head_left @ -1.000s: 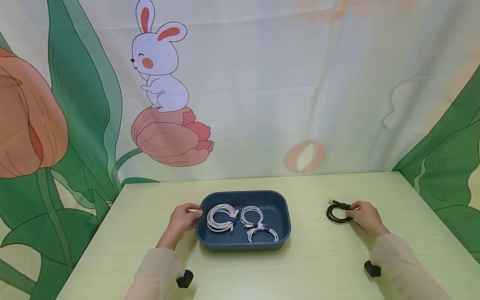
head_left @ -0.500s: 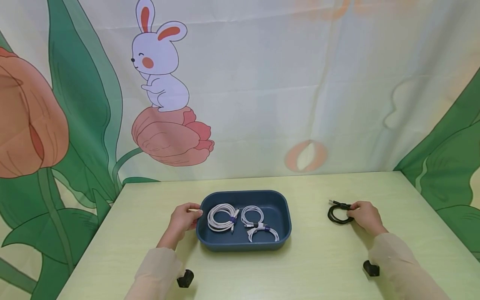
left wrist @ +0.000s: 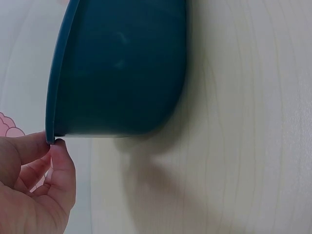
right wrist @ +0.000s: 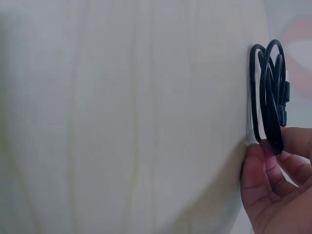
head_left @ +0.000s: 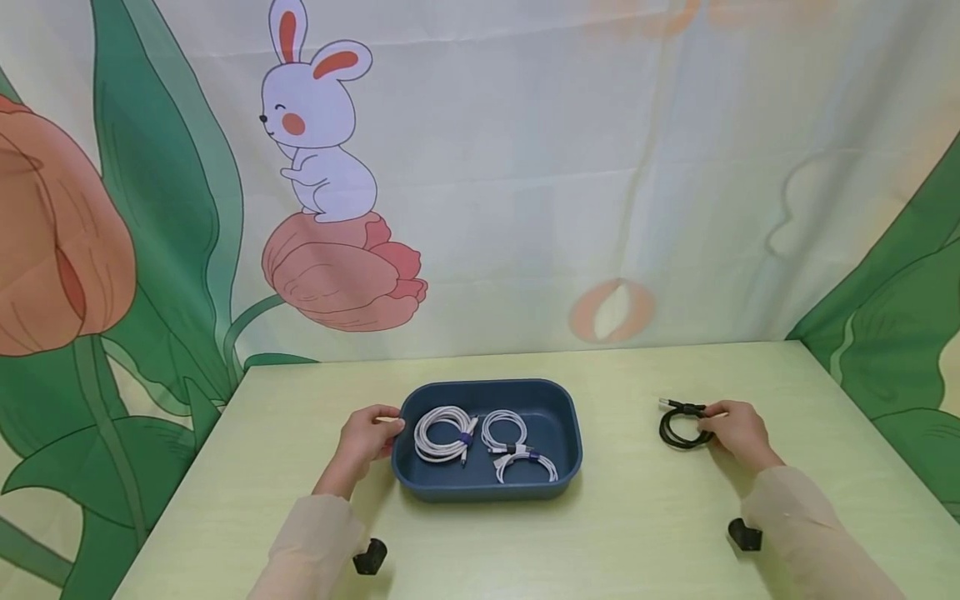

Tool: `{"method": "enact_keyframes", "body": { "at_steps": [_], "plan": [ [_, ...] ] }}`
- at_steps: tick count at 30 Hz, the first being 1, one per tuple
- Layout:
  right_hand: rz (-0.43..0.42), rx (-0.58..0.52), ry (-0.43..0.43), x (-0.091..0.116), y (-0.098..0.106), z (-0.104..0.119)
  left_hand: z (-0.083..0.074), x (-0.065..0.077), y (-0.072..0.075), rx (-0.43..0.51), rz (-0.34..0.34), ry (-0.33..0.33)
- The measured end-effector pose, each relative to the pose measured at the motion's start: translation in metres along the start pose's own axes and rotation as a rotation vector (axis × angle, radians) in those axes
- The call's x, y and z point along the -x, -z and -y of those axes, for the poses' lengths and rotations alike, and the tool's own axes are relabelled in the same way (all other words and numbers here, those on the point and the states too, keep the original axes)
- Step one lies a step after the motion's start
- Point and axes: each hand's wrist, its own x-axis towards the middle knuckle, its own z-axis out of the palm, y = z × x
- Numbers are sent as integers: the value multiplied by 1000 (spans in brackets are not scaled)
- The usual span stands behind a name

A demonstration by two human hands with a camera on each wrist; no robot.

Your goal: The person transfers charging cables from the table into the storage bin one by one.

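A dark blue plastic tray (head_left: pixel 487 493) stands near the middle of the table. My left hand (head_left: pixel 366 437) pinches its left rim between thumb and fingers, which the left wrist view confirms at the tray's edge (left wrist: pixel 52 97). Inside lie a thick white coiled cable (head_left: pixel 423 433) and two thinner white coiled cables (head_left: pixel 504 414), (head_left: pixel 551 471), with dark ties on them. Right of the tray, my right hand (head_left: pixel 738 433) pinches the near side of a black coiled USB cable (head_left: pixel 666 432). In the right wrist view the loops of the black cable (right wrist: pixel 265 87) stick out beyond the fingertips.
The pale wooden-look table (head_left: pixel 622 533) ends at a curtain (head_left: pixel 510 208) printed with a rabbit and tulips. A black block-like piece sits by each wrist, one by the left sleeve (head_left: pixel 371 557) and one by the right (head_left: pixel 745 535).
The black cable and my right hand have shifted slightly to the right. My left hand and the tray look unmoved.
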Motion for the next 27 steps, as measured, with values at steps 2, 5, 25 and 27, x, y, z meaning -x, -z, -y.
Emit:
{"method": "enact_keyframes", "body": {
  "at_steps": [2, 5, 25, 27],
  "plan": [
    [2, -39, -14, 0, 1, 1, 0, 0, 0, -1, 0, 2],
    [8, -88, -24, 1, 2, 3, -1, 1, 0, -5, 3, 0],
    [63, -274, -30, 2, 5, 2, -2, 2, 1, -1, 12, -12],
    [65, -276, -27, 3, 6, 2, -2, 2, 1, 0, 13, -11]
  ]
}}
